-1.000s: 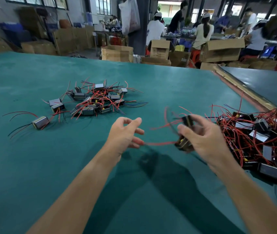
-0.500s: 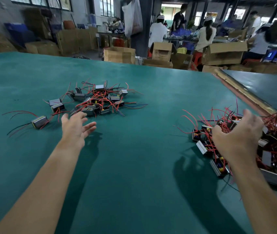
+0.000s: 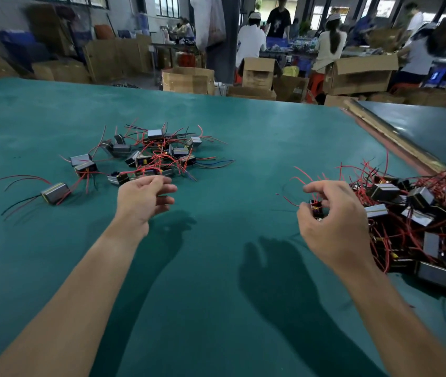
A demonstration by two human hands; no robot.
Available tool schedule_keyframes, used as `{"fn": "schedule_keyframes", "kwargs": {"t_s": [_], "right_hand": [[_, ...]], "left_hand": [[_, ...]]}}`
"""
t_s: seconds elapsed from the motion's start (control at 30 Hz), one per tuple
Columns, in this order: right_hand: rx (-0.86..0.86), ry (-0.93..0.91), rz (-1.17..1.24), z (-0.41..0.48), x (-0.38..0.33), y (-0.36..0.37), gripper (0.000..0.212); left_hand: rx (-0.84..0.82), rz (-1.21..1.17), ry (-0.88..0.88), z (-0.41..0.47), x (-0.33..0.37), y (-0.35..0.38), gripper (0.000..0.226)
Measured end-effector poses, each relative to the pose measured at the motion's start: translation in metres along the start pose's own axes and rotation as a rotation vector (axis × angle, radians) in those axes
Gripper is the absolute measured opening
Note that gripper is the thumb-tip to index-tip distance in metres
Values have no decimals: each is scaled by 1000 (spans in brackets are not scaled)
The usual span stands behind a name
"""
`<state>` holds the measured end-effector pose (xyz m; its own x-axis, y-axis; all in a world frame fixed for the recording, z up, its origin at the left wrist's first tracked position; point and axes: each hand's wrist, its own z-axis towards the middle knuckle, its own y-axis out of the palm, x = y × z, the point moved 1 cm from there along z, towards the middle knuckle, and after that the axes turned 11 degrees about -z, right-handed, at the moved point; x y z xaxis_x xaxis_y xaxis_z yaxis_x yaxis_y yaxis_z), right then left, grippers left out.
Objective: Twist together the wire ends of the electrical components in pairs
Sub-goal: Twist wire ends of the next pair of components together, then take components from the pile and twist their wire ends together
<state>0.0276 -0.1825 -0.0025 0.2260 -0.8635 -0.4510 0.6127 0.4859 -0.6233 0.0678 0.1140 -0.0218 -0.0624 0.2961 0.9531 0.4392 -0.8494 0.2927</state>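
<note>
Green felt covers the tabletop, and half a second ago the right hand was still reaching flat over the big heap at the right edge. Now it has drawn back toward the middle with a fresh component pinched between thumb and curled fingers, its red leads springing up and leftward. The left hand, which had just been out by the smaller pile, hangs loose and empty just short of that pile, fingers half-curled. Judging by this, one unit is finished and dropped left, and the next cycle is starting — the left hand must come across to catch the lead ends.

A lone unit lies apart toward the left edge. Tangled wires in the heap could drag neighbours along — nothing else lies between the hands. Workers and cardboard boxes stand beyond the far edge.
</note>
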Motion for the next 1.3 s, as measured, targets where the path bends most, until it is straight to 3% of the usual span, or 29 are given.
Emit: {"fn": "schedule_keyframes", "kwargs": {"t_s": [0.07,0.17,0.27,0.37,0.57,0.63,0.87,1.0,1.3], "right_hand": [[-30,-21,17,-3,-4,1,20],[-84,-24,33,-7,-7,2,17],[-118,-12,43,-9,-7,3,13],[-124,-13,56,-10,-9,3,13],[-143,-31,45,-10,-7,6,13],[-151,-36,44,-10,-7,7,13],[-203,-9,74,-11,-5,10,15],[-209,-25,83,-12,-3,12,18],[-252,-13,124,-12,-2,15,22]], "left_hand": [[-22,49,40,-2,0,5,20],[122,126,142,2,0,-1,7],[240,245,202,9,-1,-14,32],[247,312,171,14,-1,-18,37],[351,332,125,15,-8,-25,18],[328,243,59,17,-8,-25,20],[336,176,38,18,-3,-27,60],[227,46,-81,22,-4,-23,22],[34,-28,-196,14,2,-16,18]]}}
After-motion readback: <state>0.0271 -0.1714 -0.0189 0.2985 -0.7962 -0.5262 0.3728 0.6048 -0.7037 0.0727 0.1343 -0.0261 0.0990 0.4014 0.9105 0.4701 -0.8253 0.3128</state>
